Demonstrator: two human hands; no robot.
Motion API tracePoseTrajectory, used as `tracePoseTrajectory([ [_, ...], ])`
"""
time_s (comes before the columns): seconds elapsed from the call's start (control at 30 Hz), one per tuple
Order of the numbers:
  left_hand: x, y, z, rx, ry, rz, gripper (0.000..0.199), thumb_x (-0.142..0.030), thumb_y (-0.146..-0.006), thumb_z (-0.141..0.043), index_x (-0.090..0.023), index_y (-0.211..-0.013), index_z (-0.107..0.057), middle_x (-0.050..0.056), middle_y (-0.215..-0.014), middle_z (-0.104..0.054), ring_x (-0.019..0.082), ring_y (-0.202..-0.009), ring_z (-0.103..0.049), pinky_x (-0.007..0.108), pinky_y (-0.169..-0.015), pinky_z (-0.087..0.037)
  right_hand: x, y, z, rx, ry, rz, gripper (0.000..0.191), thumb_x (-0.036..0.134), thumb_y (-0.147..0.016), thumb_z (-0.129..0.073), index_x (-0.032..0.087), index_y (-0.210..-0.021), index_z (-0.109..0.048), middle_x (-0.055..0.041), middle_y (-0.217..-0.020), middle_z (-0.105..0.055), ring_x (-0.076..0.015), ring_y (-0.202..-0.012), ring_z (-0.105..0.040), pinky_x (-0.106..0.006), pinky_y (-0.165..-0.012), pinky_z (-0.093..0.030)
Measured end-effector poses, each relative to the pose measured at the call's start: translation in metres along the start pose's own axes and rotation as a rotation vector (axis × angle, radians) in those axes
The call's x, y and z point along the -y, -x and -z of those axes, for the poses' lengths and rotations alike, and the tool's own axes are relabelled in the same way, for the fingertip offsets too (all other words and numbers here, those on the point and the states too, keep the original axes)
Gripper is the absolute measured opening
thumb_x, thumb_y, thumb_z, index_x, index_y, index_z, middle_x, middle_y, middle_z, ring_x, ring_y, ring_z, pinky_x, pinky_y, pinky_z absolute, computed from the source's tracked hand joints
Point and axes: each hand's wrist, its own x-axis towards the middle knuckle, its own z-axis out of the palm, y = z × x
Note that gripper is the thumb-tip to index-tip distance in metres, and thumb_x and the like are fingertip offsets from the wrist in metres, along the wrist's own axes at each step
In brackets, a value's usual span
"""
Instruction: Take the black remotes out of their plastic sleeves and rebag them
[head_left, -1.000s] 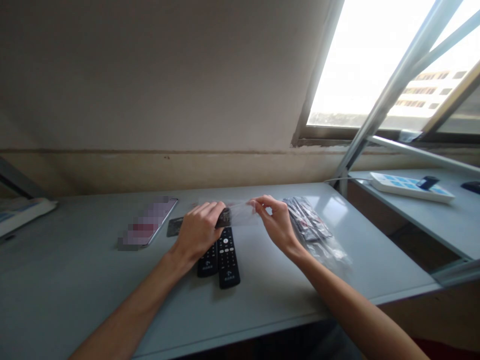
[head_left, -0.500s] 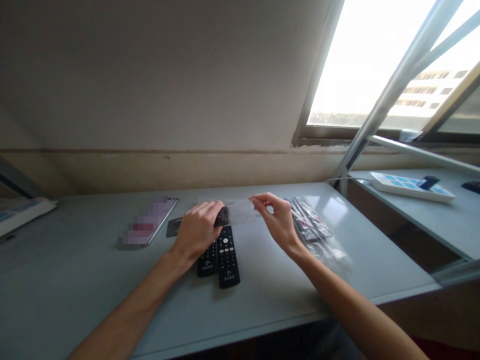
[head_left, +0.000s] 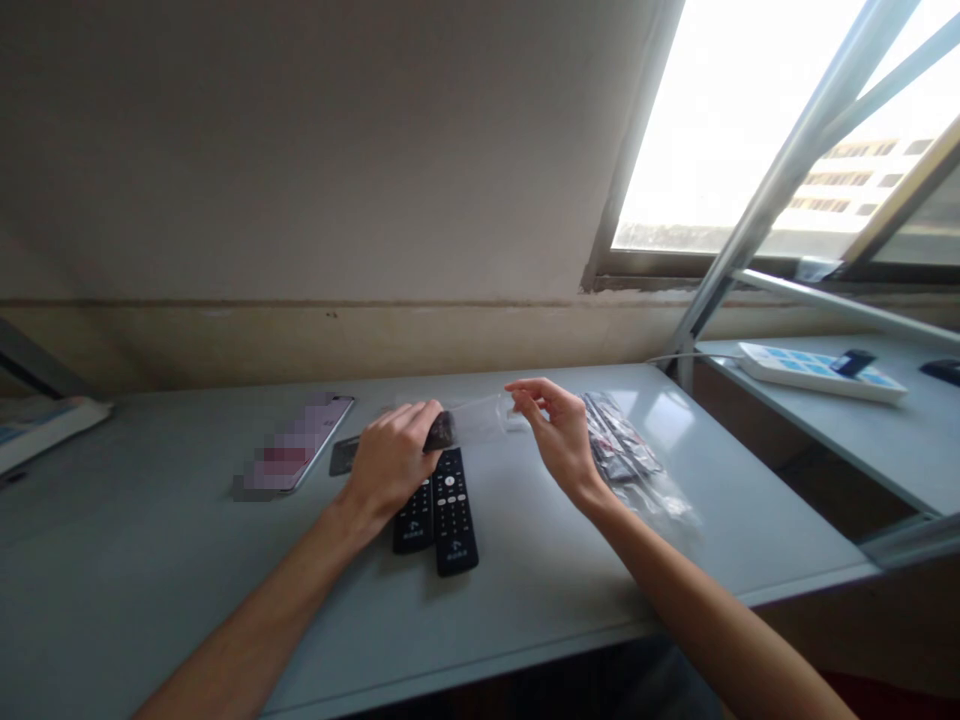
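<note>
My left hand (head_left: 394, 450) is wrapped round a dark remote (head_left: 441, 430) whose end pokes out to the right inside a clear plastic sleeve (head_left: 480, 420). The sleeve's loose end stretches toward my right hand (head_left: 551, 425). Thumb and forefinger of that hand are close together at the sleeve's end; whether they touch the film is too small to tell. Below my left hand lie two black remotes (head_left: 454, 520) (head_left: 414, 520) side by side on the desk, their upper parts partly covered. A dark flat item (head_left: 344, 456) shows left of my left hand.
On the left of the grey desk (head_left: 570, 600) lies a phone (head_left: 315, 440). Clear plastic packaging with dark contents (head_left: 630, 450) rests beyond my right wrist. A white power strip (head_left: 817, 373) sits on the right-hand desk, past a metal frame (head_left: 712, 285).
My right hand has shifted slightly up, and its fingertips have parted a little from the sleeve's end. My left hand keeps its hold on the remote.
</note>
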Motion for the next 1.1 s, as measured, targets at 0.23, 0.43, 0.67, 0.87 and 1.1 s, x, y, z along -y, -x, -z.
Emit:
tracePoseTrajectory([
  [0.23, 0.0022, 0.0003, -0.0008, -0.006, 0.011, 0.011, 0.014, -0.015, -0.086, -0.056, -0.022, -0.096, -0.060, 0.007, -0.096, -0.073, 0.027, -0.090, -0.069, 0.034, -0.080, -0.051, 0.0035, -0.0015, 0.0020, 0.004, 0.001, -0.045, 0.027, 0.044, -0.095, -0.066, 0.021, -0.094, -0.078, -0.0044, -0.089, -0.077, -0.0198, -0.080, -0.068, -0.032, -0.076, -0.049],
  [0.43, 0.0020, -0.0001, 0.0001, -0.002, -0.011, 0.032, 0.014, -0.016, -0.087, -0.055, -0.021, -0.098, -0.061, 0.008, -0.098, -0.074, 0.028, -0.091, -0.069, 0.035, -0.080, -0.051, 0.0038, -0.0013, 0.0009, 0.118, -0.067, -0.087, 0.023, 0.033, -0.090, -0.069, 0.020, -0.108, -0.073, 0.0006, -0.076, -0.069, -0.0179, -0.075, -0.066, -0.031, -0.075, -0.048],
  [0.67, 0.0032, 0.0005, -0.0008, 0.011, -0.023, 0.050, 0.011, -0.018, -0.090, -0.056, -0.022, -0.099, -0.061, 0.008, -0.097, -0.073, 0.028, -0.091, -0.069, 0.036, -0.080, -0.051, -0.0003, -0.0012, 0.0009, 0.114, -0.174, -0.105, 0.025, 0.029, -0.087, -0.067, 0.020, -0.111, -0.070, 0.0009, -0.079, -0.068, -0.0181, -0.080, -0.066, -0.031, -0.078, -0.047],
  [0.87, 0.0035, 0.0000, 0.0004, 0.057, -0.038, -0.028, 0.018, -0.010, -0.087, -0.057, -0.021, -0.101, -0.061, 0.009, -0.100, -0.072, 0.029, -0.096, -0.069, 0.038, -0.085, -0.051, 0.0011, -0.0025, 0.0042, 0.011, -0.111, -0.053, 0.020, 0.034, -0.092, -0.063, 0.022, -0.106, -0.071, 0.0016, -0.079, -0.062, -0.0164, -0.077, -0.060, -0.030, -0.077, -0.047],
  [1.1, 0.0013, -0.0003, 0.0019, 0.064, -0.053, -0.021, 0.021, -0.012, -0.087, -0.059, -0.020, -0.105, -0.063, 0.009, -0.101, -0.072, 0.030, -0.097, -0.068, 0.040, -0.083, -0.051, -0.0010, 0.0021, -0.0045, 0.325, -0.068, -0.161, 0.034, 0.053, -0.097, -0.059, 0.020, -0.096, -0.067, -0.0002, -0.076, -0.067, -0.0171, -0.072, -0.060, -0.029, -0.067, -0.045],
])
